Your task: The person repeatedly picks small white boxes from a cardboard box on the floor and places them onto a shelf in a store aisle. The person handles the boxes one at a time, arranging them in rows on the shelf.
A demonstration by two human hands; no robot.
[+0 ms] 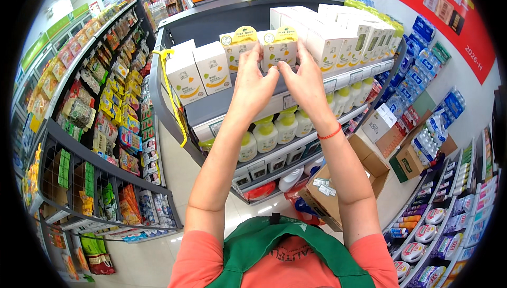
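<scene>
A small white box with a rounded yellow top flap (279, 51) stands on the upper shelf, between my two hands. The fingers of my left hand (254, 83) press against its left side, and those of my right hand (306, 81) against its right side. Both thumbs nearly meet low at its front. Just left of it stands a similar yellow-topped box (232, 50), partly behind my left fingers. Two plain white cartons (212, 68) are farther left on this shelf. White cartons with green and yellow print (328, 50) stand in rows to the right.
Green-capped white bottles (287, 128) line the shelf below. A yellow strap (168, 85) hangs at the shelf's left end. An open cardboard box (322, 198) rests on the floor by my right arm. Snack racks (119, 92) run along the left; packed bottles (422, 61) stand right.
</scene>
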